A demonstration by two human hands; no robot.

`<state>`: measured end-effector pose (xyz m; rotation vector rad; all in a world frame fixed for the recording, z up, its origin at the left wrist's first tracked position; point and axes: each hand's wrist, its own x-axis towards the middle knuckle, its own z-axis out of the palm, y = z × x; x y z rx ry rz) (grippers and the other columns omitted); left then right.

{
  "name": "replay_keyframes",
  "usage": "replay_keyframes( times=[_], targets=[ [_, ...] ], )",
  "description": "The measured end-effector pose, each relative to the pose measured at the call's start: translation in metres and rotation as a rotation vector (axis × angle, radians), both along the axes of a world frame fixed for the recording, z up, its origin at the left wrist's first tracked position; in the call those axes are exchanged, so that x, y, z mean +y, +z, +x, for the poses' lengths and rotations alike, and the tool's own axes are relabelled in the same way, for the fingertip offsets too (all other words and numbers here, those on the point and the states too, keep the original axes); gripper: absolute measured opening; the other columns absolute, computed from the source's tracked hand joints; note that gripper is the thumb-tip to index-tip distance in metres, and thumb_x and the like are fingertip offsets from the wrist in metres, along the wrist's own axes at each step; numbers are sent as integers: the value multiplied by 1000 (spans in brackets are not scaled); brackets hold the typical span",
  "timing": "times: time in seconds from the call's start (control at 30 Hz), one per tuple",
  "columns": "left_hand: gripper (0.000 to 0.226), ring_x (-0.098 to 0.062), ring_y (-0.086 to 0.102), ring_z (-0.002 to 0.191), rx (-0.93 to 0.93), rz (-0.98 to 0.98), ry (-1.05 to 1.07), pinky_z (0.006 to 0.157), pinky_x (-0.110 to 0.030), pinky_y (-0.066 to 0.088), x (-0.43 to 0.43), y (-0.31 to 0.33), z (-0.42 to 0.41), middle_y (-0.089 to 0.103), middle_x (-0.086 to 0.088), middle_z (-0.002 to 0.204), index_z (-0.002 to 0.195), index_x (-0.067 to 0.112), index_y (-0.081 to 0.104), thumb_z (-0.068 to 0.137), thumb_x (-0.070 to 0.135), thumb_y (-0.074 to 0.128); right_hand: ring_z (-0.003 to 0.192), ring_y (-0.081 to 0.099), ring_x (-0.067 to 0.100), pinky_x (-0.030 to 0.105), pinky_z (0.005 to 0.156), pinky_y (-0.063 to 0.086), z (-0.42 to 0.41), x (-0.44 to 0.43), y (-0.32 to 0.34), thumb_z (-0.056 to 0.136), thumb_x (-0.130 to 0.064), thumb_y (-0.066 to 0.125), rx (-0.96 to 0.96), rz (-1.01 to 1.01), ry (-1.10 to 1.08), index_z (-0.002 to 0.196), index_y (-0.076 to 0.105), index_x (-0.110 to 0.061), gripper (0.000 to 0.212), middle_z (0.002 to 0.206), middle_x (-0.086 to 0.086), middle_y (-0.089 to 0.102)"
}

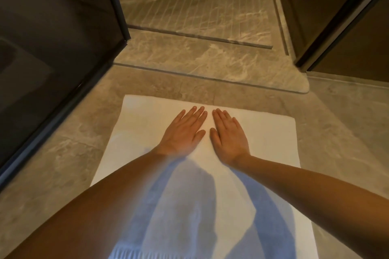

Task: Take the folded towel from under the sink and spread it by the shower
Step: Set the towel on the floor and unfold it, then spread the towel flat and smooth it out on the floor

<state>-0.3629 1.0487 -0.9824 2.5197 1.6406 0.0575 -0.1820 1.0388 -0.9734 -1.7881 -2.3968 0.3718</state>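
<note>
Bathroom floor (63,153), grey-brown stone tile, dim warm light. Towel (263,139) white, spread open flat on floor, just short of shower (189,6) threshold; far edge near the step, not touching it. Left hand (181,130) and right hand (230,134) side by side on towel middle, palms down, pressing. No grip on either side: fingers straight, close together, nothing pinched. Dark glass panel (52,48) at left, drain slot (200,37) across shower entry, dark door frame (347,27) at right.

Probably last smoothing pass; task looks near done.

Risks, as judgement: smooth tile under cloth, so a forward push could slide the whole towel rather than flatten it, bunching far edge against the step or skewing it. Uneven outward sweep could leave a ridge in the middle. Body weight on palms over a sliding towel could mean a slip.

Hard to make out: near end of towel cut off at bottom, partly under forearms and bluish shadow. Blurry fringe-like band at bottom left. Creases unreadable, white blown out. Floor wet or dry: cannot tell. Sink not in view.
</note>
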Motion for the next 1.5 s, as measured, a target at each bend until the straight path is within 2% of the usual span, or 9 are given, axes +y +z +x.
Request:
replay_keyframes(
  times=[0.13, 0.27, 0.57, 0.77, 0.93, 1.17, 1.3, 1.4, 1.5],
  targets=[
    [64, -6, -9, 148, -8, 17, 37, 118, -29, -8, 0, -2, -43, -3, 8, 163, 154, 26, 1, 98, 54, 10, 150, 3, 13, 30, 120, 0, 57, -11, -1, 102, -39, 24, -73, 1, -65, 156, 9, -19, 60, 164, -1, 8],
    [68, -1, -15, 145, -35, -5, 191, 116, -24, -13, -7, -1, -101, -10, 14, 159, 154, 29, 0, 95, 60, 7, 150, -1, 13, 30, 121, 1, 108, -26, 0, 100, -46, 16, -76, -28, -144, 156, 5, -17, 65, 164, 1, 3],
    [66, -12, -15, 148, 85, -124, 229, 121, -35, -5, -8, 14, -111, -14, 1, 162, 154, 20, -9, 98, 51, 7, 150, -4, 21, 35, 122, 3, 102, -21, 20, 103, -41, 20, -195, -162, -158, 155, -3, -10, 65, 164, 8, -5],
    [60, -7, -20, 146, 75, -104, -179, 118, -31, -11, -28, 34, -95, -16, 17, 159, 152, 43, -2, 96, 60, 13, 148, 4, 36, 54, 116, 18, 54, -67, 64, 100, -51, 30, -155, -356, -110, 155, -3, -13, 74, 164, 8, -4],
    [59, -13, -19, 147, 124, -143, -229, 119, -37, -11, -27, 32, -67, -18, 11, 160, 149, 50, -2, 97, 60, 23, 144, -11, 48, 65, 113, 13, 25, -120, 50, 91, -72, 22, -319, -444, 1, 153, -17, -14, 93, 160, 16, -19],
    [58, -16, -20, 147, 93, -172, -79, 119, -44, -8, -42, 17, -49, -19, 7, 161, 147, 50, -11, 97, 60, 16, 143, -17, 48, 68, 110, 8, 50, -103, 23, 91, -70, 10, -368, -343, 79, 151, -21, -15, 87, 159, 16, -23],
    [58, -20, -22, 147, 14, -163, 93, 117, -49, -10, -71, 12, -25, -20, 2, 161, 150, 45, -9, 98, 56, 13, 144, -20, 44, 66, 111, 2, 81, -75, 25, 79, -73, -14, -394, -303, 224, 148, -27, -18, 89, 159, 14, -25],
    [60, -26, -21, 146, 13, -184, 206, 116, -53, -11, -90, 8, -6, -21, -3, 161, 150, 41, -11, 96, 57, 11, 144, -21, 41, 62, 113, 0, 103, -49, 30, 84, -71, -8, -460, -259, 362, 146, -31, -19, 85, 159, 12, -26],
    [61, -28, -10, 148, -15, -138, 235, 116, -53, -7, -91, 13, 3, -8, -7, 163, 153, 36, 3, 98, 54, 21, 146, -17, 39, 57, 116, 1, 108, -34, 38, 92, -67, 6, -486, -230, 437, 151, -23, -18, 81, 160, 13, -22]
  ],
)
